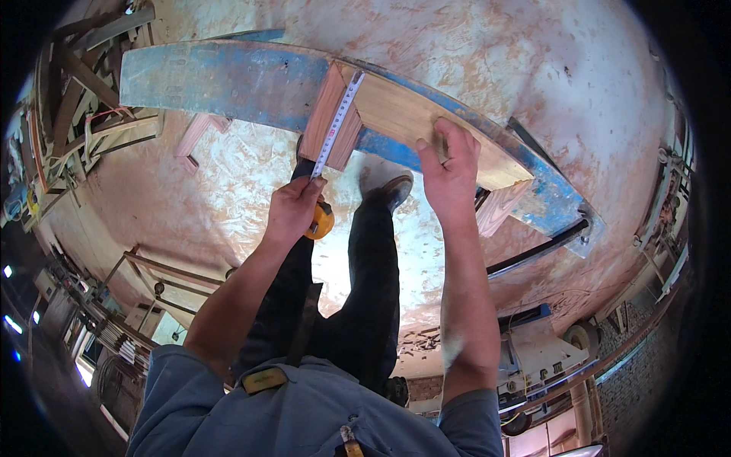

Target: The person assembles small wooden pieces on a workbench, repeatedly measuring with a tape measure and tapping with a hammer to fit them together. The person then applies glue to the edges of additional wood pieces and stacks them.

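Observation:
My left hand is closed on a tape measure with a yellow case. Its white blade stretches away from me, lying across a short reddish wood piece up to the far edge. Against this piece, at an angled joint, sits a longer pale wooden board. My right hand rests on that board near its near edge, thumb and index finger apart. Both wood parts lie on a long, worn blue bench. Another reddish wood piece shows at the board's right end.
Scrap timber is piled at the far left. A reddish wooden piece stands below the bench's left part. A dark metal bar juts from the bench's right end. My shoe is on the stained floor below.

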Demonstrator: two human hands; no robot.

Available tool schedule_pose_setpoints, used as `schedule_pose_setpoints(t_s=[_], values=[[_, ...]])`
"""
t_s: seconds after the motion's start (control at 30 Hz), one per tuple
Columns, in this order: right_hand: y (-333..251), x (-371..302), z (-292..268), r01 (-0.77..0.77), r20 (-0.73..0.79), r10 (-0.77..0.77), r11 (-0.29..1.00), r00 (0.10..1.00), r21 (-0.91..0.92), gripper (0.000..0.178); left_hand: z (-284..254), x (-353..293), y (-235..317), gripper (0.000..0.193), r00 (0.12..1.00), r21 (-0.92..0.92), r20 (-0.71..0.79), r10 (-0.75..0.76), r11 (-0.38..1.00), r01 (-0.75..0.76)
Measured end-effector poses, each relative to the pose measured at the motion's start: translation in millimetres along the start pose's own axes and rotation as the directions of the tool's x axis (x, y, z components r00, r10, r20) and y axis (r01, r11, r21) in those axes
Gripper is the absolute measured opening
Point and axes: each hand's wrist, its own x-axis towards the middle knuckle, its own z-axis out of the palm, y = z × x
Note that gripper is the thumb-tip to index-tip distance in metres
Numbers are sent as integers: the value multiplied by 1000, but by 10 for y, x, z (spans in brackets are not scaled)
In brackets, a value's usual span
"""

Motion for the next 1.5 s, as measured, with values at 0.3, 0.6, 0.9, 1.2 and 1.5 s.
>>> schedule_pose_setpoints(t_s=[0.3,0.6,0.9,1.2,1.5], values=[[12,-21,12,-4,-2,4,1000,1000,11,43,31,79,-203,21,995,-23,-18,96,995,-96],[-8,-24,21,-3,8,3,1000,1000,5,43,8,50,-157,21,999,-44,-10,54,998,-54],[-173,-323,-59,-133,13,134,964,991,229,42,150,-261,315,23,987,-161,151,59,986,-34],[-241,-1620,-315,-693,570,589,-23,573,721,26,1017,-636,326,27,739,223,609,-287,957,187],[493,-1844,-608,-555,79,851,265,519,788,30,1303,-425,717,51,577,477,672,464,326,-817]])
